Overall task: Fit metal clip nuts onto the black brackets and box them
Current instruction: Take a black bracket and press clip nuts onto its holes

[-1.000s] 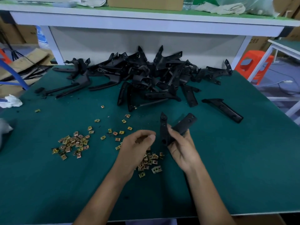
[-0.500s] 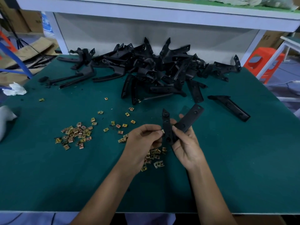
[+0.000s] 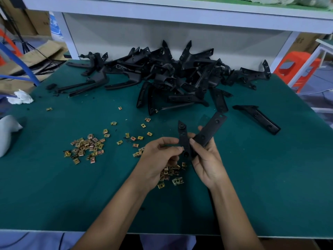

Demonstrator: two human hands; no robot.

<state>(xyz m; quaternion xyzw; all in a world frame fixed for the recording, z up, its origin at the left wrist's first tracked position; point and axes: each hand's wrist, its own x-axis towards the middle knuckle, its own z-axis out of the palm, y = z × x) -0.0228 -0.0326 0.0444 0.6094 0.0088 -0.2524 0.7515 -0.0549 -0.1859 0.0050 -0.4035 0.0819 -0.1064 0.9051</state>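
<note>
My right hand (image 3: 207,159) grips a black V-shaped bracket (image 3: 210,128) above the green mat, one arm pointing up, the other slanting up to the right. My left hand (image 3: 158,157) has its fingertips curled against the bracket's left arm, pinching something too small to make out, likely a clip nut. Brass-coloured clip nuts lie in a heap (image 3: 86,148) at the left, scattered singly (image 3: 138,138) in the middle, and in a small cluster (image 3: 173,175) under my hands. A big pile of black brackets (image 3: 171,76) fills the back of the table.
One bracket (image 3: 257,118) lies alone at the right. White tissue (image 3: 19,97) and a grey cloth (image 3: 7,130) sit at the left edge. A white shelf frame (image 3: 162,13) spans the back, with an orange stool (image 3: 297,67) beyond the right edge. No box is in view.
My left hand moved right, up to the bracket's left arm, and its fingertips now press against it. The bracket stays in my right hand. The camera tilted down slightly.
</note>
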